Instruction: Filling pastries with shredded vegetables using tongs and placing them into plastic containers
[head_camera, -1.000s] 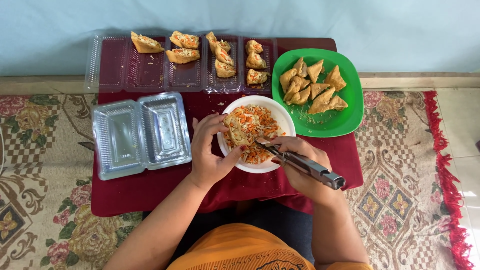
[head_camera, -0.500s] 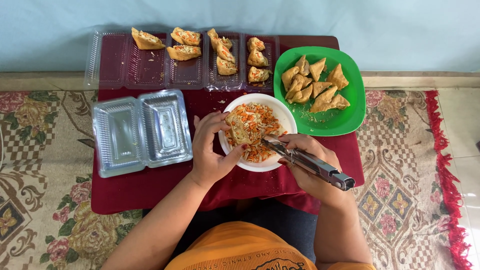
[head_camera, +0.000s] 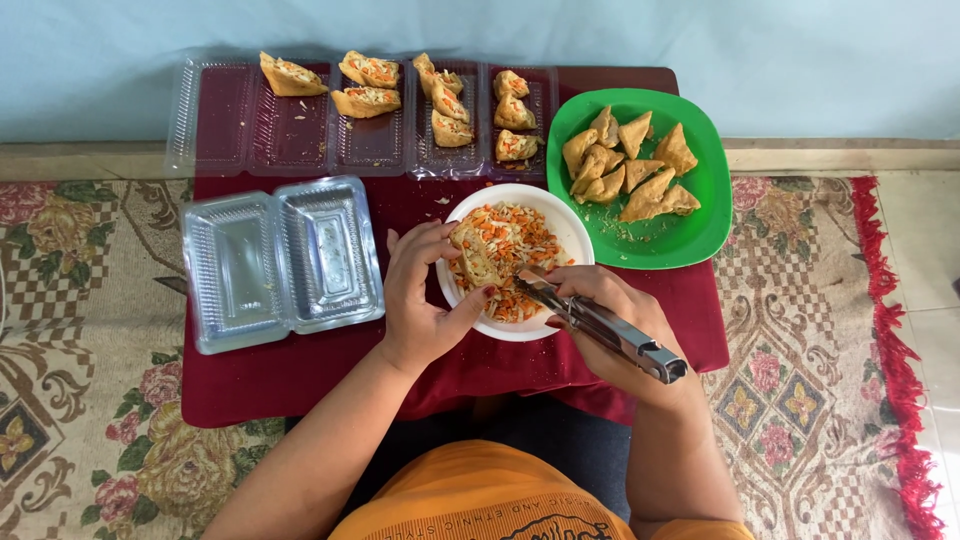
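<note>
Left hand (head_camera: 425, 300) grasped a tofu pocket (head_camera: 478, 258) over the white bowl (head_camera: 570, 235), right hand (head_camera: 610, 320) clenched on metal tongs (head_camera: 600, 325) just beside it, green plate (head_camera: 700, 225) of tofu beyond

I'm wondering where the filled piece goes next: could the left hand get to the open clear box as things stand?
Probably yes. The clear box lies open just beside the left hand on the red cloth, with nothing between them. But that hand holds a tofu piece over the white bowl.
</note>
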